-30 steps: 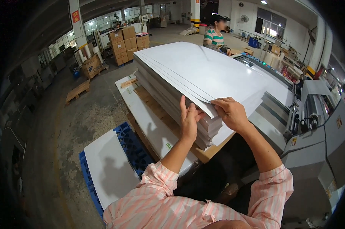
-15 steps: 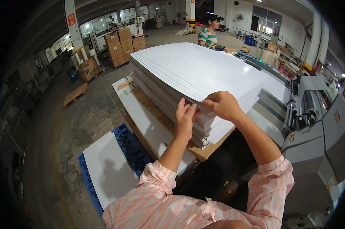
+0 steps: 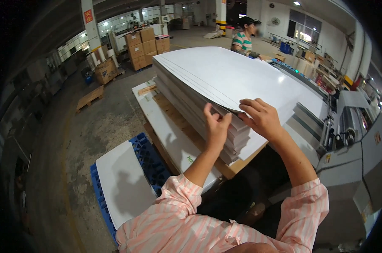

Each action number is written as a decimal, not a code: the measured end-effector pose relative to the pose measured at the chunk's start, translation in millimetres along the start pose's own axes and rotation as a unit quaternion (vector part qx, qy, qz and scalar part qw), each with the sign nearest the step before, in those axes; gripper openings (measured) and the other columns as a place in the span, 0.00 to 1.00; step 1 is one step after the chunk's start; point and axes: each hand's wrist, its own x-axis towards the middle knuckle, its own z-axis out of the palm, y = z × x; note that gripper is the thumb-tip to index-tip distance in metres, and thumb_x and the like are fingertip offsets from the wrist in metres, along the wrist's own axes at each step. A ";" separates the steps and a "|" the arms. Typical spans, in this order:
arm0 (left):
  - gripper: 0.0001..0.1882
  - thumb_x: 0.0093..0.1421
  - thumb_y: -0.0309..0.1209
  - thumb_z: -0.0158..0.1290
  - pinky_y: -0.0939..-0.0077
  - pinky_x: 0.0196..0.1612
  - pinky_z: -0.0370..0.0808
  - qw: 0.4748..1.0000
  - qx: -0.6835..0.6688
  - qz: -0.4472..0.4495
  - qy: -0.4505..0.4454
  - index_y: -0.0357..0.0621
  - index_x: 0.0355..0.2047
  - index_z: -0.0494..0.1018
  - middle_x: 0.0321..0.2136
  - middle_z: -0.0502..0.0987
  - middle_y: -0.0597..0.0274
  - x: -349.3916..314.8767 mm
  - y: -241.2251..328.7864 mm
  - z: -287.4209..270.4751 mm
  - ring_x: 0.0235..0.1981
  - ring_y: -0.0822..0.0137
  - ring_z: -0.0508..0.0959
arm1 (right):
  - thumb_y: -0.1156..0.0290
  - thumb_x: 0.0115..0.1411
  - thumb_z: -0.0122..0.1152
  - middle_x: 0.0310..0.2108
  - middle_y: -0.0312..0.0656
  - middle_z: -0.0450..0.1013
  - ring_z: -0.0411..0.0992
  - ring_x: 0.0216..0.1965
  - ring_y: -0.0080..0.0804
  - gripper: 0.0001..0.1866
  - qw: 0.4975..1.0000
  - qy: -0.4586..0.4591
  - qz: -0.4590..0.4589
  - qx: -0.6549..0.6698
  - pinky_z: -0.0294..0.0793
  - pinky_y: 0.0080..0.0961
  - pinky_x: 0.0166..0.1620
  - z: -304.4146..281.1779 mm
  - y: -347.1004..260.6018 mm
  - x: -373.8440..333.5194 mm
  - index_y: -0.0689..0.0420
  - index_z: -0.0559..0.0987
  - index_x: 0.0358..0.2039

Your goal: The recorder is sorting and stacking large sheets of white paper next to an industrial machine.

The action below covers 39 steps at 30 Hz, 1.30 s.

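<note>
A tall stack of large white sheets (image 3: 224, 69) stands before me, several thin lines showing along its top left side. At the stack's near corner my right hand (image 3: 263, 121) pinches the edge of the top sheets, fingers above and thumb below; how many sheets it holds I cannot tell. The edge there is raised a little, with a dark gap beneath. Just left of it, my left hand (image 3: 216, 131) is held up by the stack's side, thumb and fingers apart, with nothing visible in it. Whether its fingertips touch the sheets I cannot tell.
The stack rests on a wooden pallet (image 3: 235, 168) beside a long white board (image 3: 180, 145). At lower left, a blue plastic pallet (image 3: 151, 166) bears white sheets (image 3: 125, 185). A grey machine (image 3: 345, 158) stands at right. Another person (image 3: 243, 40) is beyond the stack; cartons (image 3: 141, 48) stand behind.
My left hand has come away from the sheet edge and its fingers have spread. The right hand keeps hold of the corner, its fingers more extended. The view has shifted slightly left.
</note>
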 end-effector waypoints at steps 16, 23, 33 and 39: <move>0.11 0.56 0.30 0.53 0.81 0.36 0.64 0.987 0.145 -0.007 -0.064 0.32 0.25 0.73 0.29 0.68 0.66 0.8 -7.9 -14.4 0.30 0.76 0.67 | 0.65 0.55 0.59 0.19 0.43 0.72 0.70 0.21 0.38 0.11 0.969 0.161 0.186 0.018 0.68 0.31 0.26 -1.5 10.8 33.7 0.58 0.78 0.22; 0.08 0.53 0.27 0.53 0.82 0.34 0.63 0.989 0.108 -0.026 -0.094 0.36 0.22 0.69 0.27 0.65 0.68 -1.0 -7.4 -15.5 0.29 0.77 0.66 | 0.67 0.53 0.60 0.23 0.41 0.74 0.71 0.25 0.38 0.08 0.981 -0.056 0.163 0.088 0.68 0.30 0.27 5.7 -3.7 5.4 0.58 0.79 0.25; 0.07 0.54 0.27 0.54 0.82 0.38 0.64 0.990 0.099 -0.018 -0.103 0.35 0.28 0.71 0.32 0.65 0.67 -2.5 -5.8 -16.2 0.32 0.77 0.67 | 0.66 0.54 0.58 0.23 0.42 0.73 0.70 0.26 0.41 0.09 0.970 -0.069 0.209 0.102 0.69 0.31 0.28 17.9 -5.7 -2.1 0.58 0.79 0.26; 0.16 0.60 0.38 0.50 0.77 0.38 0.67 0.996 0.075 0.018 -0.044 0.36 0.38 0.74 0.30 0.69 0.61 -1.4 -13.8 -14.4 0.33 0.70 0.70 | 0.62 0.57 0.55 0.27 0.44 0.75 0.72 0.30 0.40 0.12 0.975 0.004 0.175 0.137 0.71 0.31 0.33 16.3 -21.0 -1.6 0.58 0.79 0.33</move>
